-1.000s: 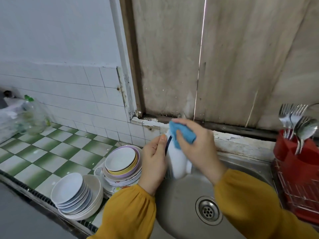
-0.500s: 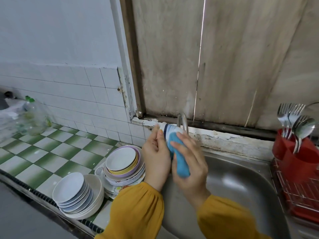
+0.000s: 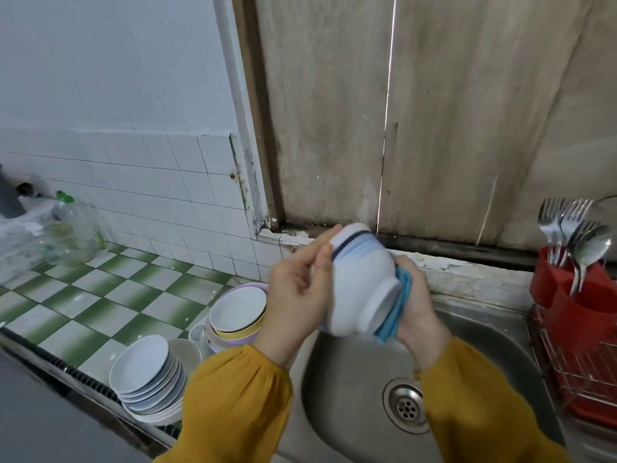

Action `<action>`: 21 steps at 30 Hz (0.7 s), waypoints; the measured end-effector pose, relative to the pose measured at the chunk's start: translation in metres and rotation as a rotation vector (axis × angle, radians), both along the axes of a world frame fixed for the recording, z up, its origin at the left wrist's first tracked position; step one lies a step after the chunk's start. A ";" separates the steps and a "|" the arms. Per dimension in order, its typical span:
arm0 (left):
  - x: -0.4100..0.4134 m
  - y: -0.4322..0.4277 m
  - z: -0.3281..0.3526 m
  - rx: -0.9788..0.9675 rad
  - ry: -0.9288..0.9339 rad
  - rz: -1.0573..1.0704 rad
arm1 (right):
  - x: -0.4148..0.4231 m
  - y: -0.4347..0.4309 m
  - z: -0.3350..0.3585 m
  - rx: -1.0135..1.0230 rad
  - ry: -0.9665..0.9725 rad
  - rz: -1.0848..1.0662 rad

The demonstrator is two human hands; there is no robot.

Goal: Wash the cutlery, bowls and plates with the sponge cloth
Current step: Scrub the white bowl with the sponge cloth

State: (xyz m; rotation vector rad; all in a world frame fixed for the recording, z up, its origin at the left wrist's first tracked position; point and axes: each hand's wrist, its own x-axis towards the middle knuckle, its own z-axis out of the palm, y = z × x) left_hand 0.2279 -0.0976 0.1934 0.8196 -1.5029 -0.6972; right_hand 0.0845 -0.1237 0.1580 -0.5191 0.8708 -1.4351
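Bowl (image 3: 360, 282), sponge cloth (image 3: 395, 315) above sink (image 3: 350, 396); plate stacks (image 3: 143, 365) left, cutlery (image 3: 567, 225) right.

Cannot see into the bowl (image 3: 360, 282), smeared by motion at centre. Of the sponge cloth (image 3: 397, 315), only a blue edge at the bowl's 4 o'clock; the rest covered by bowl and right hand (image 3: 419, 305). At 9 o'clock, plastic bottle (image 3: 71, 235) too blurred to read. At 3 o'clock, dish rack (image 3: 574, 355) cut by the edge; at 6 o'clock, sink (image 3: 334, 412) likewise. Lower plates (image 3: 160, 397) in the 7 o'clock stack mostly covered.
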 end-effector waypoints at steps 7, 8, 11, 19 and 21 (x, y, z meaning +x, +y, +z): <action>-0.005 0.006 -0.021 -0.002 0.046 0.098 | 0.001 0.007 0.031 -0.574 0.636 -0.071; -0.005 0.006 -0.021 0.004 0.094 0.121 | 0.002 0.005 0.031 -0.551 0.648 -0.103; -0.010 0.007 -0.021 0.031 0.138 0.157 | 0.001 -0.012 0.029 -0.257 0.521 -0.188; -0.009 -0.018 -0.015 0.302 0.477 0.314 | 0.048 0.021 -0.006 -1.104 1.336 -0.667; -0.006 -0.026 -0.014 0.429 0.659 0.343 | 0.046 0.019 -0.035 -1.210 1.423 -0.730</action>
